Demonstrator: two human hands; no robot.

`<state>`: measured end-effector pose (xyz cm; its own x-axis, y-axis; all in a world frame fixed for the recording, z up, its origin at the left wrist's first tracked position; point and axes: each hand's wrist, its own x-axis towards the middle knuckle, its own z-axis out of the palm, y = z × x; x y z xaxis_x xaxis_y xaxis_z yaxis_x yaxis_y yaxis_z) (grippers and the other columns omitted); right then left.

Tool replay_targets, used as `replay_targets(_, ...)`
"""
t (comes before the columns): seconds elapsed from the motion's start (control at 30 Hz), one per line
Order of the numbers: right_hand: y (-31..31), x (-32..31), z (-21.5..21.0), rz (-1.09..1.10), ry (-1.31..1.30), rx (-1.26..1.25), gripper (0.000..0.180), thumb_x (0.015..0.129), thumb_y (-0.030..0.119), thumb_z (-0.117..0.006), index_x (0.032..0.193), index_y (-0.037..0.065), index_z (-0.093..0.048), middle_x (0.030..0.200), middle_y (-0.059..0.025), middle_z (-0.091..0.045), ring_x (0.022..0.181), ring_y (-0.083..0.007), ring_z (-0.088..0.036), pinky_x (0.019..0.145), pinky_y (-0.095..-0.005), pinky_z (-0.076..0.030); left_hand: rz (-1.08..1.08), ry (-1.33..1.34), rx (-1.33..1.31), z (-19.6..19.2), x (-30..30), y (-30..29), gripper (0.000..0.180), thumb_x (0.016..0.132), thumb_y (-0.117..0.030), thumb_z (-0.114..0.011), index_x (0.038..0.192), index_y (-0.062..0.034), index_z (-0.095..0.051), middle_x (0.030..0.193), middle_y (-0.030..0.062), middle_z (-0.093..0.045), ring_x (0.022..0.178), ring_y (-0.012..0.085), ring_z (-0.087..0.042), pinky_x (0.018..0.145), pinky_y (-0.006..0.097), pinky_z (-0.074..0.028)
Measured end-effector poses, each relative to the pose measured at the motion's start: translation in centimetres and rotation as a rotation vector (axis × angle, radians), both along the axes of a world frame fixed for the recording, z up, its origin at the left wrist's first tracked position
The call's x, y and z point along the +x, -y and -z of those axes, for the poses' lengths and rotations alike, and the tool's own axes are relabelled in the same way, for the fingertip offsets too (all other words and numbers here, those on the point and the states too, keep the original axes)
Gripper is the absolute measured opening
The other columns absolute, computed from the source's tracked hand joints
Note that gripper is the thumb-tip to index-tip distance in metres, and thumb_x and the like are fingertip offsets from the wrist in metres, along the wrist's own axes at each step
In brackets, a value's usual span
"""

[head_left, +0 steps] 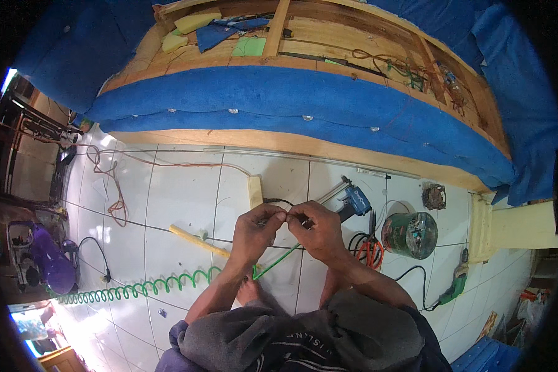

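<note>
My left hand [254,232] and my right hand [319,230] meet in front of me above the tiled floor, fingertips pinched close together. Whatever lies between the fingers is too small or hidden to make out. A thin black cord [278,200] curves just behind the fingertips; I cannot tell whether it touches them. Beyond my left hand lies a pale oblong block [255,191] with a brown cable leading to it. Right of my right hand a blue staple gun [355,199] rests on the floor.
A blue-upholstered sofa frame [291,93] with bare wood spans the far side. A green coiled air hose [149,288] crosses the floor at left, near a purple power tool [53,266]. At right are a round tin [409,234] and a green corded power tool [457,282].
</note>
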<state>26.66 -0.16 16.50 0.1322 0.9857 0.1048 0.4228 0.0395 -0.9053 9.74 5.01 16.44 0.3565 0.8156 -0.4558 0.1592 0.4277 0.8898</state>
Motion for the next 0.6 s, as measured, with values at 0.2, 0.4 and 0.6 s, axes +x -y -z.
replay_targets(0.2, 0.1, -0.2, 0.6, 0.024, 0.031, 0.037, 0.015, 0.085, 0.009, -0.072, 0.099, 0.004, -0.07, 0.089, -0.0121, -0.07, 0.074, -0.0272, -0.071, 0.062, -0.0373, -0.056, -0.161, -0.11, 0.417, 0.4, 1.5, 0.9, 0.014, 0.092, -0.008, -0.069, 0.103, -0.0011, -0.072, 0.088, 0.0126, -0.075, 0.076, 0.0181, -0.071, 0.068, 0.032, -0.055)
replay_targets(0.4, 0.3, 0.2, 0.9, 0.017, 0.179, 0.113, 0.014, 0.085, 0.008, -0.072, 0.098, 0.006, -0.069, 0.089, -0.01, -0.069, 0.075, -0.028, -0.07, 0.064, -0.0385, -0.057, 0.023, -0.264, 0.661, 0.8, 1.2, 1.0, 0.012, 0.092, -0.006, -0.066, 0.101, -0.0002, -0.071, 0.092, 0.016, -0.073, 0.076, 0.0239, -0.072, 0.068, 0.032, -0.055)
replay_targets(0.6, 0.2, 0.9, 1.0, -0.049, 0.328, 0.242, 0.016, 0.084, 0.007, -0.073, 0.099, 0.006, -0.068, 0.093, -0.0088, -0.069, 0.08, -0.0275, -0.07, 0.066, -0.0394, -0.058, -0.011, 0.209, -0.295, 0.6, -0.4, -0.5, 0.017, 0.094, -0.009, -0.067, 0.107, 0.0008, -0.067, 0.082, 0.0038, -0.063, 0.057, 0.0096, -0.051, 0.049, 0.023, -0.037)
